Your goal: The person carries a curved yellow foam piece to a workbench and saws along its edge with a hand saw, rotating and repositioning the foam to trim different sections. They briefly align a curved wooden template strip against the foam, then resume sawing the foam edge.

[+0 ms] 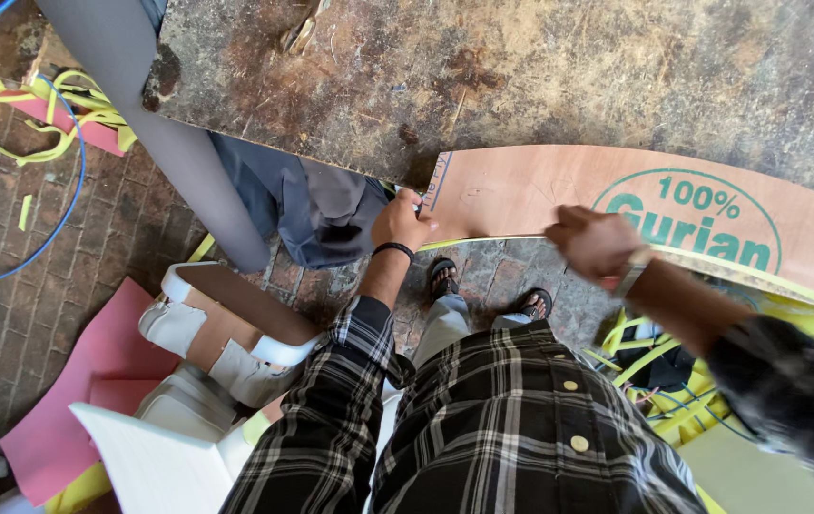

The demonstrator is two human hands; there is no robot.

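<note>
A thin reddish-brown plywood sheet (530, 190) with a green printed stamp lies on a worn, stained workbench top (521, 76), its near edge overhanging. My left hand (400, 223) grips the sheet's left corner, and something small and pale shows at the fingers; what it is I cannot tell. A dark band sits on that wrist. My right hand (593, 244) is closed in a fist on the sheet's near edge further right, with a watch on the wrist. Both arms wear a black-and-white plaid shirt.
My sandalled feet (488, 290) stand on a brick floor (17, 286). A grey sloping post (169, 143), dark cloth (316, 205), white plastic pieces (226, 333), pink sheets (83, 381), yellow strips (26, 105), a blue cable (69, 205) and yellow frames (654, 371) lie around.
</note>
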